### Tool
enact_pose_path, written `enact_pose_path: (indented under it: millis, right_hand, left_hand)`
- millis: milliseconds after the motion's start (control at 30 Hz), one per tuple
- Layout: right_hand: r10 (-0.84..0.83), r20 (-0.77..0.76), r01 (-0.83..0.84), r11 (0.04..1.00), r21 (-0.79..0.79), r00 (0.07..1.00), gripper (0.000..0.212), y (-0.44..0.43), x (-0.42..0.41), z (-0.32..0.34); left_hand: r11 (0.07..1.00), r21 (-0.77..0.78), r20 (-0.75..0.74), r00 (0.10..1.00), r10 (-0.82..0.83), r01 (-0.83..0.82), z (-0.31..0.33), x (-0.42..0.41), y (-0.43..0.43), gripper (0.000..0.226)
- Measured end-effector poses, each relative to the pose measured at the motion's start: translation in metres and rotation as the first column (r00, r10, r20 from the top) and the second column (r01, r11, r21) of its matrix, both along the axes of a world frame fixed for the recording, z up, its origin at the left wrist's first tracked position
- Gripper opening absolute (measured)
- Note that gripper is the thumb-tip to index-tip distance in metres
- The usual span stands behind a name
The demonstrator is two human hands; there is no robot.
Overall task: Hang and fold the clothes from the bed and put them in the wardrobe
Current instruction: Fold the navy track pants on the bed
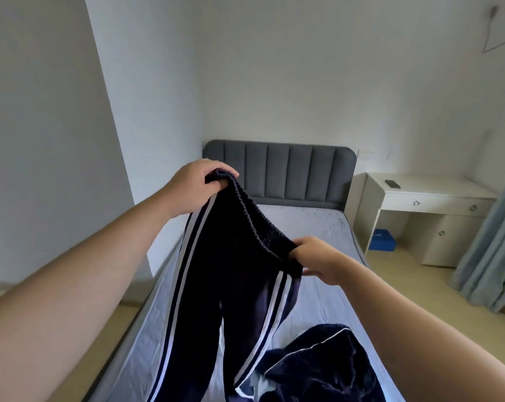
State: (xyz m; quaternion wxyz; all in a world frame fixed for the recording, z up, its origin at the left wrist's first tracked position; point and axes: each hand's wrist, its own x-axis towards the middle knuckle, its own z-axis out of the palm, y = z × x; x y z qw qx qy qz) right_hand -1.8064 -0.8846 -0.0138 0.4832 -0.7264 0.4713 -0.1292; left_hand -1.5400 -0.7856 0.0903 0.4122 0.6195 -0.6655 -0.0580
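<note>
Dark navy track trousers (pixel 216 274) with white side stripes hang in the air above the bed (pixel 326 227). My left hand (pixel 196 184) grips one end of the elastic waistband, held high. My right hand (pixel 318 261) grips the other end, lower and nearer to me. The legs drop toward the mattress and run out of the bottom of the view. A crumpled dark navy garment (pixel 318 364) with thin white piping lies on the bed below my right arm.
A grey padded headboard (pixel 279 169) stands against the far wall. To the right is a white desk (pixel 428 198) with a small dark object (pixel 392 184) on top and a blue box (pixel 383 239) under it. Blue-grey curtains (pixel 494 242) hang at the right edge.
</note>
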Motion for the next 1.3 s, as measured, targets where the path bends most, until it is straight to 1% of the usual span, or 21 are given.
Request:
enact_pose_path:
  millis: [33,100,167,200,233,267,333,400,467,500,567,633,667,700,767,800,867,967,1067,1200,1300]
  right_hand:
    - [-0.020,0.074,0.021,1.000,-0.015,0.997,0.035,-0.002,0.005,0.007]
    - [-0.101,0.207,0.118,0.990,-0.073,0.973,0.038,-0.011,0.012,0.027]
    - [-0.154,0.300,0.216,0.959,-0.183,0.941,0.031,-0.020,0.015,0.054]
    - [-0.139,0.332,0.225,0.944,-0.239,0.933,0.027,-0.023,0.015,0.069]
    - [-0.085,0.349,0.192,0.939,-0.284,0.933,0.027,-0.025,0.016,0.082]
    - [-0.006,0.356,0.123,0.944,-0.305,0.934,0.029,-0.026,0.015,0.095]
    - [0.152,0.372,-0.052,0.963,-0.265,0.916,0.037,-0.027,0.012,0.115]
    - [0.253,0.373,-0.188,0.961,-0.203,0.893,0.046,-0.028,0.008,0.133]
    - [0.306,0.316,-0.242,0.943,-0.227,0.898,0.053,-0.031,0.006,0.147]
    - [0.307,0.252,-0.242,0.935,-0.260,0.918,0.055,-0.031,0.007,0.153]
    - [0.228,0.092,-0.179,0.912,-0.369,0.969,0.055,-0.031,0.010,0.163]
    - [0.143,-0.014,-0.133,0.874,-0.467,0.990,0.042,-0.033,0.015,0.167]
    - [0.139,-0.029,-0.136,0.869,-0.476,0.990,0.030,-0.035,0.016,0.167]
    - [0.152,-0.051,-0.158,0.867,-0.472,0.987,0.023,-0.036,0.015,0.167]
    - [0.193,-0.147,-0.241,0.825,-0.512,0.970,0.051,-0.038,0.012,0.167]
    - [0.209,-0.197,-0.284,0.785,-0.551,0.958,0.058,-0.041,0.011,0.166]
    - [0.208,-0.247,-0.319,0.728,-0.607,0.946,0.059,-0.045,0.009,0.163]
    - [0.157,-0.206,-0.256,0.704,-0.662,0.966,0.058,-0.053,0.004,0.163]
    - [0.103,-0.196,-0.212,0.683,-0.699,0.975,0.057,-0.057,0.002,0.165]
    - [0.036,-0.196,-0.172,0.650,-0.741,0.980,0.056,-0.062,-0.005,0.163]
    - [0.001,-0.185,-0.151,0.580,-0.800,0.983,0.061,-0.066,-0.007,0.159]
  left_hand:
    - [1.000,-0.012,-0.002,1.000,0.027,-0.027,0.005,0.007,0.001,0.033]
    - [0.994,-0.028,0.045,0.993,0.106,-0.105,0.015,0.022,0.004,0.037]
    - [0.983,-0.012,0.095,0.978,0.186,-0.185,0.022,0.036,0.008,0.039]
    - [0.978,0.012,0.114,0.972,0.208,-0.210,0.025,0.043,0.010,0.039]
    - [0.975,0.042,0.124,0.970,0.210,-0.217,0.026,0.048,0.012,0.040]
    - [0.976,0.067,0.124,0.973,0.196,-0.205,0.028,0.052,0.015,0.041]
    - [0.981,0.087,0.104,0.981,0.163,-0.172,0.031,0.056,0.021,0.043]
    - [0.986,0.083,0.064,0.988,0.138,-0.143,0.034,0.060,0.023,0.045]
    - [0.990,0.095,0.023,0.994,0.103,-0.104,0.037,0.063,0.023,0.046]
    - [0.990,0.109,0.008,0.996,0.088,-0.089,0.038,0.063,0.023,0.047]
    - [0.985,0.161,-0.017,0.997,0.070,-0.067,0.039,0.061,0.022,0.050]
    - [0.972,0.224,-0.046,0.995,0.084,-0.072,0.040,0.057,0.021,0.048]
    - [0.968,0.239,-0.069,0.993,0.097,-0.078,0.040,0.055,0.020,0.046]
    - [0.967,0.243,-0.097,0.990,0.102,-0.076,0.040,0.053,0.020,0.042]
    - [0.972,0.229,-0.147,0.986,0.084,-0.049,0.039,0.051,0.017,0.020]
    - [0.975,0.219,-0.149,0.986,0.069,-0.035,0.039,0.050,0.017,0.006]
    - [0.983,0.173,-0.099,0.992,0.077,-0.059,0.037,0.051,0.014,0.014]
    - [0.985,0.081,-0.037,0.987,0.154,-0.151,0.038,0.049,0.005,0.021]
    - [0.977,0.044,0.047,0.977,0.208,-0.211,0.041,0.045,-0.002,0.027]
    - [0.984,0.047,0.114,0.979,0.167,-0.173,0.043,0.045,-0.010,0.029]
    - [0.985,0.030,0.168,0.972,0.162,-0.170,0.042,0.047,-0.016,0.029]
